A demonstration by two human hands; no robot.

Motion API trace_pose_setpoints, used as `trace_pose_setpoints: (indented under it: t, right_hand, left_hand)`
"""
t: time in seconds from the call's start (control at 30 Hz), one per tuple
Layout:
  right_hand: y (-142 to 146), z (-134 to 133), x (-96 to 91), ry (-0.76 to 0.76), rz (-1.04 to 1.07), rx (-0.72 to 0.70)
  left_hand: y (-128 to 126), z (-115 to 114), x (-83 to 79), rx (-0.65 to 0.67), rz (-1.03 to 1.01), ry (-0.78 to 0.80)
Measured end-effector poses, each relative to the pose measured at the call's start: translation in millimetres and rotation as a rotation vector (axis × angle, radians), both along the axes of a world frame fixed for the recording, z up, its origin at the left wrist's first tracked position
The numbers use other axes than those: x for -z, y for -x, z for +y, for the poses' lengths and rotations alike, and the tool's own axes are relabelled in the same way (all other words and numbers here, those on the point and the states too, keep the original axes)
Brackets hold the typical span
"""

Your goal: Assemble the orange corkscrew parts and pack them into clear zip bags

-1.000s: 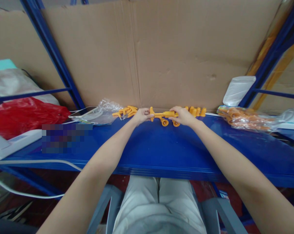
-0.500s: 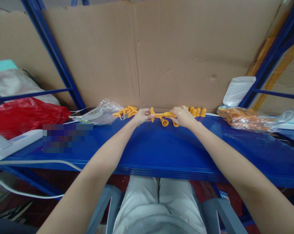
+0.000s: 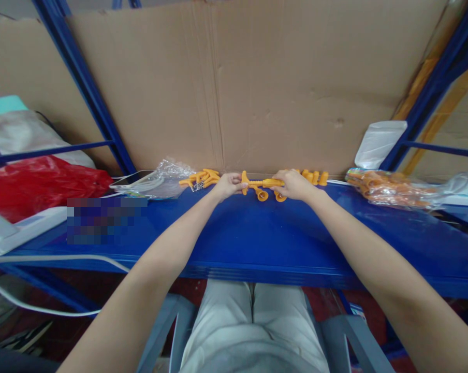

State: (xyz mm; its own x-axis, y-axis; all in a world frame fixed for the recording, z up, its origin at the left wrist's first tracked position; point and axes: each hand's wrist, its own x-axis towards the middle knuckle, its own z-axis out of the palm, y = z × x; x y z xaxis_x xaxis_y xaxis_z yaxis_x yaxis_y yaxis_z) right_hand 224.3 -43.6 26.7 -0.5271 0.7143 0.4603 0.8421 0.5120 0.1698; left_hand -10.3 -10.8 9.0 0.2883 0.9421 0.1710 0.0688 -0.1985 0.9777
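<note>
Yellow bits w/ chains (image 3: pixel 200 179) lie on the blue table (image 3: pixel 257 233). L hand (image 3: pixel 229 186) pinches the T end of a yellow stick (image 3: pixel 266 183), b/w both hands. R hand (image 3: pixel 294 185) grips its fat end. Next, yellow cups (image 3: pixel 315 178) stand near, then a clear bag (image 3: pixel 393 189).

The left hand (image 3: pixel 230 186) held a T-ended yellow rod (image 3: pixel 245 177) and the right hand (image 3: pixel 295 185) a yellow sleeve (image 3: pixel 272 182) in line with it, between yellow pieces (image 3: pixel 209 177) and yellow caps (image 3: pixel 315 178) on a blue table (image 3: pixel 268 238).

Head-worn view — facing forward, angled down, near; above blue table (image 3: pixel 273 238)
</note>
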Motion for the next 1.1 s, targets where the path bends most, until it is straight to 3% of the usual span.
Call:
trace_pose_setpoints:
  t: [0.3,0.5,0.87,1.1]
  right_hand:
    - [-2,6,4.2,0.11,0.081,0.021]
    - [6,4,12.2,0.031,0.034,0.057]
    - [5,11,18.7,0.035,0.034,0.02]
    - [3,13,22.8,0.029,0.038,-0.007]
  left_hand:
    - [-3,-2,0.6,-0.018,0.036,0.023]
    - [-1,1,3.7,-0.055,0.056,0.024]
    - [-4,-3,4.3,-0.069,0.072,0.02]
    - [-2,6,9.9,-0.045,0.077,0.013]
